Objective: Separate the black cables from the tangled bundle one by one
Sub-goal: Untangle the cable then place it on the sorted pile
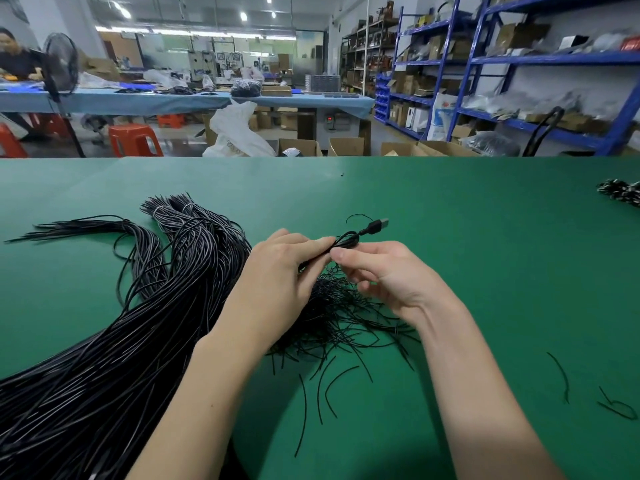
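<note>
Head view: one black cable pinched between both hands above the bench

Head camera looks down on a green bench (485, 237). Both hands meet near its middle. Left hand (277, 271): fingers curled, thumb and fingertips pinching a folded black cable (341, 242). Right hand (377, 271): thumb and forefinger pinching the same cable just beside the left grip, remaining fingers loosely curled below. The two grips touch or nearly touch; cannot tell which.

Beyond the grip, away from the person, the cable's loop sticks out and ends in a USB plug (377, 225), held clear of the bench surface.

Directly beneath the grip and toward the person: a heap of thin black ties (332, 317), loose and crossing each other, with single strands scattered nearer the person and a few more (561, 375) well apart to the right of the grip.

Left of the grip: the tangled bundle (138, 323) of long black cables, thick, running from the near left edge up past the left forearm. Its far ends fan out in bunches, one bunch bound by a pale tie (187, 207).

Far right of the grip, at the frame edge: a small black-and-white bunch (621, 192), too small to identify.

Behind the bench: blue shelving (485, 60), cardboard boxes, red stools.
</note>
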The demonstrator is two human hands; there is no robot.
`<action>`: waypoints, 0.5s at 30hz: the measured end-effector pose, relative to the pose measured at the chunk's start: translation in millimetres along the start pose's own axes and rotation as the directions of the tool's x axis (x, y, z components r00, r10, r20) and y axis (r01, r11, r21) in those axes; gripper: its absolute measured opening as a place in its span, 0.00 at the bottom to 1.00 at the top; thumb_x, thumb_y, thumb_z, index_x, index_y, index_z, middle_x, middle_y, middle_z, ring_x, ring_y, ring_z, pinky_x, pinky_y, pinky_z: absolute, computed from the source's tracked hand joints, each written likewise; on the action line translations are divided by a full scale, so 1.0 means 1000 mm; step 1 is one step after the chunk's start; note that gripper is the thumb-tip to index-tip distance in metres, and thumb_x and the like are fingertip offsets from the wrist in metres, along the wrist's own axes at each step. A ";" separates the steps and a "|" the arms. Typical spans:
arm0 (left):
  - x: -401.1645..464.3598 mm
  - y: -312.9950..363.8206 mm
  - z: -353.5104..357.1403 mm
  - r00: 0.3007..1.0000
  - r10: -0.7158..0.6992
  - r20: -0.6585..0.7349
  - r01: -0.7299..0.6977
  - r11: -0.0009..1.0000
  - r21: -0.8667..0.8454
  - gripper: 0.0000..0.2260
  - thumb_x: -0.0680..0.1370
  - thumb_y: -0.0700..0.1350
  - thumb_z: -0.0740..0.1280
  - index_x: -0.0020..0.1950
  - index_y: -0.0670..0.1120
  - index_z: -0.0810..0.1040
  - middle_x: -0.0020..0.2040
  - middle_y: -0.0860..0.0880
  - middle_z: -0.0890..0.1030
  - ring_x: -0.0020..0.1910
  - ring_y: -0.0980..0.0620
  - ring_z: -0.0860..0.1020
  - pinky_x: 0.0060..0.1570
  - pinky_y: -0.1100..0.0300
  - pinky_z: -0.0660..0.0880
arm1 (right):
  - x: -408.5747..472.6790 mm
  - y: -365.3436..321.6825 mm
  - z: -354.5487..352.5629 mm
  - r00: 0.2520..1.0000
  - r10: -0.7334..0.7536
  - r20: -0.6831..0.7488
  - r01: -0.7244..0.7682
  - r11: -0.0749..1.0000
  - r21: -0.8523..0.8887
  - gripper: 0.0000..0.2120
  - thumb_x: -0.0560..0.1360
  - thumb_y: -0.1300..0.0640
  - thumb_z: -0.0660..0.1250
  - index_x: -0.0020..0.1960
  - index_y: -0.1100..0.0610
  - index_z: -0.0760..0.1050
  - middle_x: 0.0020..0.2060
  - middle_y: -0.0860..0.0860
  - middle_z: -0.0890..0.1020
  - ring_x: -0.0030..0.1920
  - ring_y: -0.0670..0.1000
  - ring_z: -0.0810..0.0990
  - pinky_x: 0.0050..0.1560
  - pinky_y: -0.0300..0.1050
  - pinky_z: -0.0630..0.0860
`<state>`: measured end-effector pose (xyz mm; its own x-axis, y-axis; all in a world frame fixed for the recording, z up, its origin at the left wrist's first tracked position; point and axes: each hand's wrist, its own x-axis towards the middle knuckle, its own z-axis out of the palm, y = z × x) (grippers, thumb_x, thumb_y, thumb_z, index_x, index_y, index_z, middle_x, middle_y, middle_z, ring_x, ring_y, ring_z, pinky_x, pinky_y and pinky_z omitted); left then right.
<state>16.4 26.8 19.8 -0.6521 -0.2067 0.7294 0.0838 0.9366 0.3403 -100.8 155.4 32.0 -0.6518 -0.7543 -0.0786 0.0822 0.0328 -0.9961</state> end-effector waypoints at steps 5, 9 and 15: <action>-0.002 0.004 0.003 0.959 -0.279 0.054 0.284 0.940 -0.191 0.09 0.78 0.49 0.72 0.57 0.52 0.86 0.39 0.53 0.86 0.25 0.57 0.72 0.31 0.69 0.68 | -0.002 -0.002 -0.003 0.994 -0.100 -0.038 0.088 0.965 -0.247 0.04 0.73 0.53 0.77 0.42 0.54 0.87 0.32 0.47 0.80 0.33 0.46 0.73 0.33 0.35 0.72; -0.001 0.004 -0.001 0.867 -0.432 0.249 0.498 0.772 -0.394 0.08 0.79 0.50 0.71 0.57 0.54 0.86 0.32 0.52 0.84 0.29 0.58 0.77 0.31 0.65 0.72 | -0.005 -0.007 -0.010 0.978 -0.208 -0.029 0.179 0.899 -0.399 0.06 0.72 0.49 0.78 0.42 0.51 0.87 0.31 0.49 0.82 0.32 0.47 0.75 0.38 0.45 0.74; 0.003 0.010 -0.005 0.722 -0.525 0.451 0.644 0.271 -0.715 0.10 0.79 0.36 0.69 0.59 0.38 0.83 0.39 0.45 0.84 0.33 0.55 0.79 0.38 0.67 0.78 | -0.009 -0.010 -0.009 0.921 -0.386 0.046 0.352 0.777 -0.523 0.05 0.74 0.53 0.77 0.41 0.51 0.85 0.36 0.52 0.85 0.34 0.46 0.77 0.41 0.51 0.78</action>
<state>19.2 33.5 28.7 -0.8543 -0.5134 0.0806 0.1420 -0.0815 0.9865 -102.3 167.9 41.9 -0.5978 -0.7375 0.3142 -0.5594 0.1030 -0.8225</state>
